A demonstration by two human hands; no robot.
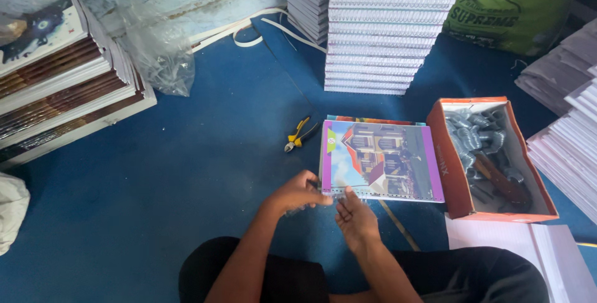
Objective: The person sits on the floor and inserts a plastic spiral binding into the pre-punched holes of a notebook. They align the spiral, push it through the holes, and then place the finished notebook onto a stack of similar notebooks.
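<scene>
A blue floor covering (205, 172) fills most of the view. At the far edge rises a tall stack of spiral-bound notebooks (385, 29), with a green sack (516, 10) to its right. To the left leans a pile of printed covers and boards (56, 79), beside a crumpled clear plastic bag (158, 48). Stacks of white paper (569, 135) line the right edge.

An orange cardboard box (453, 172) holding metal wire coils (476, 132) sits just right of a notebook with a colourful house picture on its cover (380, 161), which lies flat in front of the person's knees. Yellow-handled pliers (300, 134) lie just to its left.

The left hand (297, 192) curls its fingers over the notebook's punched near edge at the left corner, pinching there. The right hand (354, 216) is partly open, fingertips touching the same edge; whether it grips a wire I cannot tell.
</scene>
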